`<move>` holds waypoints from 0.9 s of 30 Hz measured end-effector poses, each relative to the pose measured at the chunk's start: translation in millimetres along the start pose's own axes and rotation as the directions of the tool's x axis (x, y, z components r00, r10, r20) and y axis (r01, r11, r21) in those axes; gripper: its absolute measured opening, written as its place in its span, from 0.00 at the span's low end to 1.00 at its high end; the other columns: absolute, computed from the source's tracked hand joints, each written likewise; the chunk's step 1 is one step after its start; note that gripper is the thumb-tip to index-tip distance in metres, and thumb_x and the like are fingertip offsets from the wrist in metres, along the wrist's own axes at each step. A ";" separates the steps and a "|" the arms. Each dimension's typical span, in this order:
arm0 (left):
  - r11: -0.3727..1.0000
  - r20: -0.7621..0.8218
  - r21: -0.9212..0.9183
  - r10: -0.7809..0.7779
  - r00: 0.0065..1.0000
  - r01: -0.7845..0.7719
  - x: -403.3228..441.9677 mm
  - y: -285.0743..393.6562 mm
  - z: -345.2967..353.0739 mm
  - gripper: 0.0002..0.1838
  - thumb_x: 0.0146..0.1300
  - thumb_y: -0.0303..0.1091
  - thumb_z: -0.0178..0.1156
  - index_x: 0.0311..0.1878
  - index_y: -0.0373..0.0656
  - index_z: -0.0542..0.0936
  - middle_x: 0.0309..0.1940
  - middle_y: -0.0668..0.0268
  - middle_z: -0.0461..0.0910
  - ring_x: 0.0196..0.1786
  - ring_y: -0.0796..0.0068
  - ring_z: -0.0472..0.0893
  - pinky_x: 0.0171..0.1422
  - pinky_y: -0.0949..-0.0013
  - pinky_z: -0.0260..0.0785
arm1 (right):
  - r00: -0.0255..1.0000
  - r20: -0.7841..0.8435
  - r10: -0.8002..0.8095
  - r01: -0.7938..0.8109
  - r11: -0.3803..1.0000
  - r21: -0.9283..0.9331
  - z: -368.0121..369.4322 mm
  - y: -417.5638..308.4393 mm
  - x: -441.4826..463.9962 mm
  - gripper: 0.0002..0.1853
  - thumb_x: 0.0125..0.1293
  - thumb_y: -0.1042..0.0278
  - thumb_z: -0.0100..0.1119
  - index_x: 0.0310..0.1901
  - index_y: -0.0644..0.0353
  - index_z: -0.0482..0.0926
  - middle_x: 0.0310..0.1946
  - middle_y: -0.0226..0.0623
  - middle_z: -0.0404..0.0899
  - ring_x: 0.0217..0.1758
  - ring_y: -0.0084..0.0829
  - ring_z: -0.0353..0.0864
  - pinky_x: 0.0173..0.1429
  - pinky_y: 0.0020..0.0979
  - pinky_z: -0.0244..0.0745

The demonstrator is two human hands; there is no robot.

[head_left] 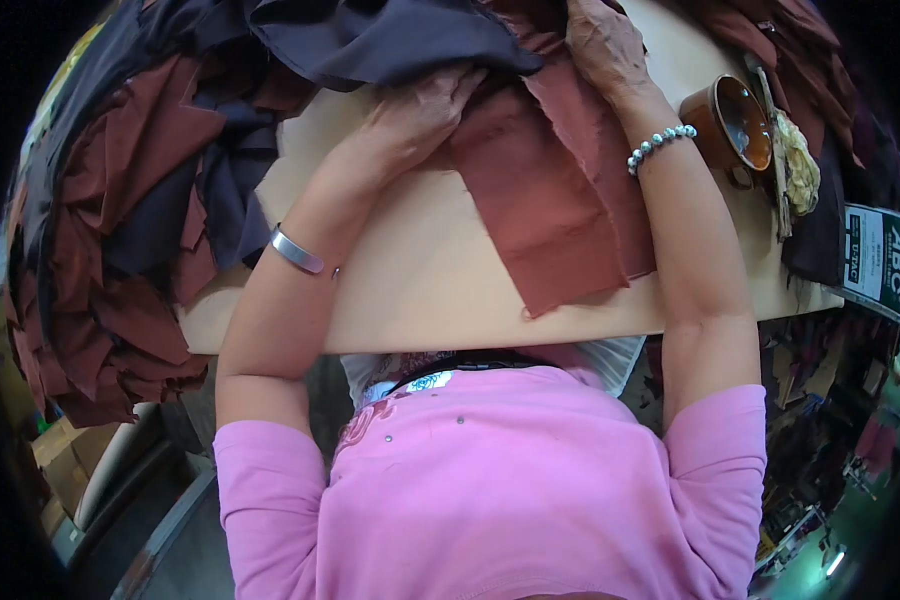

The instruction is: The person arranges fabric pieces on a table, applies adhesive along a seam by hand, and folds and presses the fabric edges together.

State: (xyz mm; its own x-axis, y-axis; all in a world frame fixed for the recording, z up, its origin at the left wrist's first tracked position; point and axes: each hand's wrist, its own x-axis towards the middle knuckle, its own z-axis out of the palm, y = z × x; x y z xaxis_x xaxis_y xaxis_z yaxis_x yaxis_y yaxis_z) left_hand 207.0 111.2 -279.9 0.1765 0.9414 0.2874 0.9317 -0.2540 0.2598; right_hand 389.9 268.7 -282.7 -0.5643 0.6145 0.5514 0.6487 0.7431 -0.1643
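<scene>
Rust-brown fabric (542,195) lies on the pale surface (400,270) between the forearms, its near end close to the front edge. The left hand (422,115) is at its left side, fingers bent close together, tips partly hidden by dark cloth (390,42). The right hand (610,52) rests at its far right; whether those fingers pinch, I cannot tell. A brown glazed mug (708,125) stands beside the right forearm.

Soft, even light on the table (400,270) — fisheye curves the edges into black corners. Glints in the mug (738,125) at two o'clock; a glaring light (836,562) at four — blurry surroundings.
</scene>
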 end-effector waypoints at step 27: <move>0.999 0.063 -0.049 -0.003 0.998 0.006 -24.3 52.5 -5.3 0.30 0.68 0.51 0.48 0.64 0.37 0.65 0.59 0.46 0.70 0.58 0.48 0.73 0.64 0.58 0.64 | 0.966 -0.257 -0.023 0.063 0.987 0.149 -29.3 -36.1 -20.5 0.35 0.61 0.77 0.51 0.70 0.55 0.53 0.42 0.55 0.78 0.35 0.56 0.80 0.44 0.47 0.77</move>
State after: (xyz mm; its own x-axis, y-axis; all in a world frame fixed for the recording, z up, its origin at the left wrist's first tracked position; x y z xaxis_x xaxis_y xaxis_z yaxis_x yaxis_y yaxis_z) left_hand 249.9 73.7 -268.4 0.1938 0.9542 0.2279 0.9159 -0.2592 0.3065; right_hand 393.0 221.5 -264.2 -0.4287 0.5082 0.7470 0.5287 0.8115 -0.2488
